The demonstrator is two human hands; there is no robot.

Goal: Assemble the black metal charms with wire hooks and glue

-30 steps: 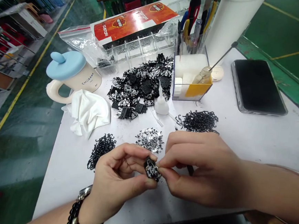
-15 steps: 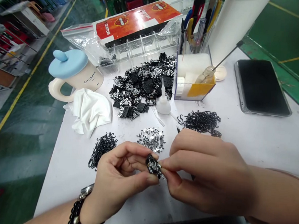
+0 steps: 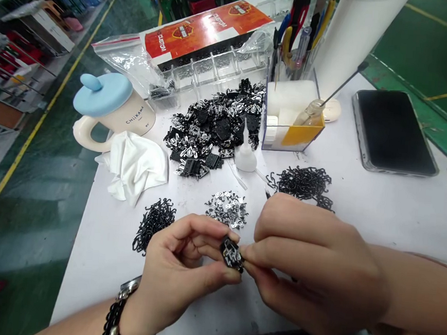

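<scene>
My left hand (image 3: 179, 270) pinches a small black part with silver metal bits (image 3: 232, 253) between thumb and fingers, just above the white table (image 3: 379, 205). My right hand (image 3: 309, 262) is closed with its fingertips pressed against the same part from the right; a thin dark tool tip (image 3: 267, 192) pokes out above its knuckles. Right behind the hands lie a small heap of silver clips (image 3: 227, 208), a heap of black hooks (image 3: 153, 220) on the left and another heap of black hooks (image 3: 303, 181) on the right.
A big pile of black-and-silver parts (image 3: 214, 128) lies mid-table beside a small white dropper bottle (image 3: 245, 156). A clear box with foam and pens (image 3: 291, 116), a phone (image 3: 394, 132), a mug with blue lid (image 3: 110, 109), a white cloth (image 3: 134, 165) and bagged trays (image 3: 201, 57) surround it.
Both hands stayed together on the small part. The right hand's fingers shifted slightly down and closer around it; the part tilted a little.
</scene>
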